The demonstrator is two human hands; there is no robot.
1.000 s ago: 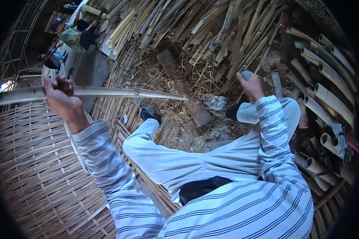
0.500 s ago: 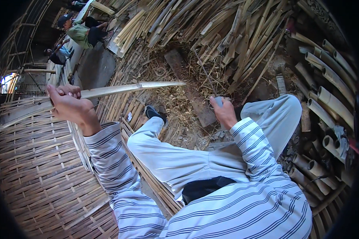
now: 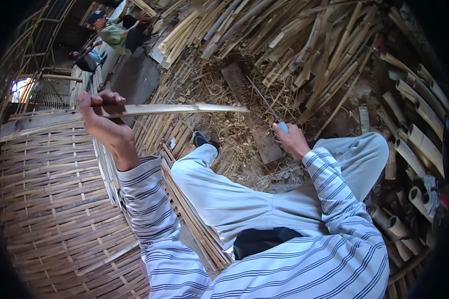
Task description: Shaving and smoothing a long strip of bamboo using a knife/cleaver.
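Note:
My left hand (image 3: 109,122) is raised at the left, its fingers curled round a long split bamboo strip (image 3: 167,109). The strip's pale tip points right, over a dark wooden plank (image 3: 254,117) on the ground; its other end runs out past my hand to the left. In front of my right knee, my right hand (image 3: 293,141) grips the light blue-grey handle of a long, thin-bladed knife (image 3: 264,102). The blade slants up and away to the left, its tip beyond the strip's end. Blade and strip look apart.
Curly shavings (image 3: 219,129) cover the ground around the plank. A heap of split bamboo (image 3: 284,35) lies beyond, and thick bamboo tubes (image 3: 424,144) are stacked at the right. A woven bamboo panel (image 3: 60,209) fills the left. Other people (image 3: 114,37) sit at the far left.
The whole view has shifted, so everything appears further right. My left hand has turned slightly around the strip. The knife has tilted a little, its tip nearer the plank.

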